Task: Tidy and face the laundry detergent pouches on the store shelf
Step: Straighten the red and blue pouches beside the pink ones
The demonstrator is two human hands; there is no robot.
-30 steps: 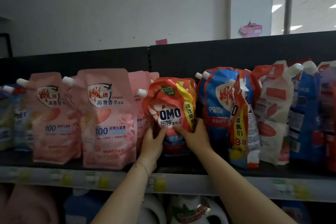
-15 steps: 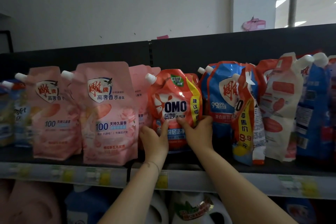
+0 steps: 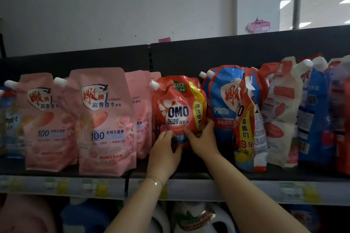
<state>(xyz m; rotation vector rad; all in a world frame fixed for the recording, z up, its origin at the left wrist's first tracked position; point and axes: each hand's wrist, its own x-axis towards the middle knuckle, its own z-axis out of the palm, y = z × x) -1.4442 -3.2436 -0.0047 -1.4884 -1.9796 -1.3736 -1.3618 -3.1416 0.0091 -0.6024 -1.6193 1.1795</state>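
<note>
A red OMO pouch (image 3: 178,107) with a white spout stands upright mid-shelf, label facing me. My left hand (image 3: 163,151) grips its lower left corner, and my right hand (image 3: 202,140) grips its lower right side. Pink pouches (image 3: 106,119) stand to its left, facing forward. To the right a blue pouch (image 3: 221,104) stands behind a second OMO pouch (image 3: 246,123) turned edge-on, then white-and-red pouches (image 3: 280,111) leaning sideways.
The dark shelf (image 3: 189,170) has a price-tag rail (image 3: 246,191) along its front edge. Detergent bottles (image 3: 198,217) stand on the shelf below. More blue and red pouches (image 3: 314,119) crowd the far right. A white wall rises behind.
The OMO pouch has been lifted more upright and shifted slightly right. My hands stay on its lower part, fingers now curled tighter round the bottom corners.
</note>
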